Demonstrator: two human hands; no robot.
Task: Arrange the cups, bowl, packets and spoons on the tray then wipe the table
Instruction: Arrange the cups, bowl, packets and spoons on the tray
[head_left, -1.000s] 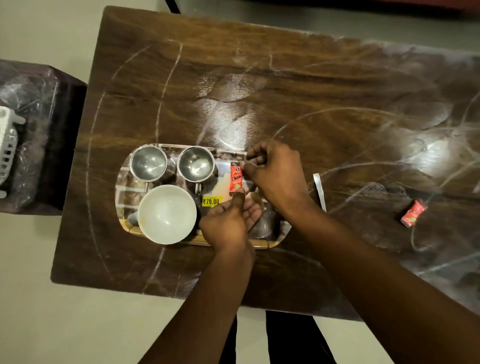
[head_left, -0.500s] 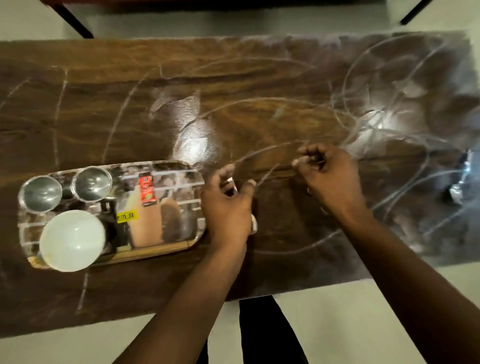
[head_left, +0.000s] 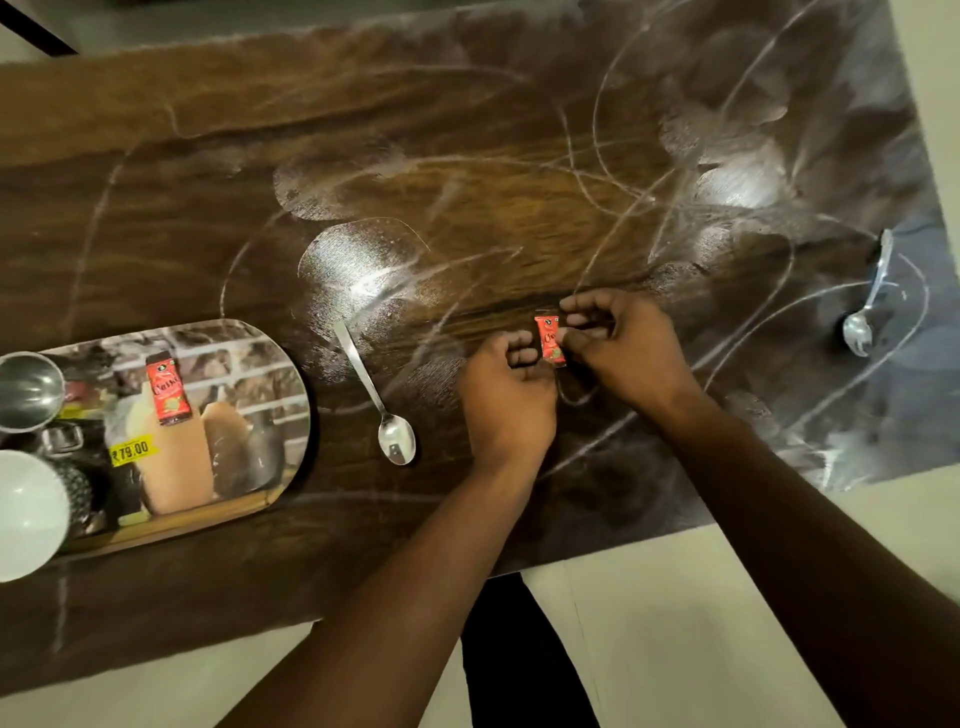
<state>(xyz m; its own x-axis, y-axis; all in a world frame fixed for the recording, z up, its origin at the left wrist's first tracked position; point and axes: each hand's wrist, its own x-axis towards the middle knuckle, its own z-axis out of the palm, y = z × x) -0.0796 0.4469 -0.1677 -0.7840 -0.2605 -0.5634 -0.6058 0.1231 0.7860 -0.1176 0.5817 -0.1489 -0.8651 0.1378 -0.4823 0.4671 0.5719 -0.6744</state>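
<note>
**Both hands meet on a red packet at mid-desk**

A second ago both hands were over the tray (head_left: 270, 371), setting down the first packet (head_left: 167, 387). Half a second ago the left lay across the near spoon (head_left: 397, 440) and the right pinched at the bare desk (head_left: 467, 156). Now they have come together farther right.

The left hand (head_left: 506, 410) has its fingers curled in, their tips against the left edge of the red packet (head_left: 549, 340). The right hand (head_left: 631, 348) pinches the packet's right edge between thumb and forefinger, its other fingers tucked. The packet stands upright between them, just above the desk.

The near spoon now lies uncovered on the desk, just beside the tray's right end. The far spoon (head_left: 857, 330) lies well apart, near the desk's right edge. The first packet lies on the tray with a steel cup (head_left: 28, 389) and the white bowl (head_left: 26, 512) at the left border.
</note>
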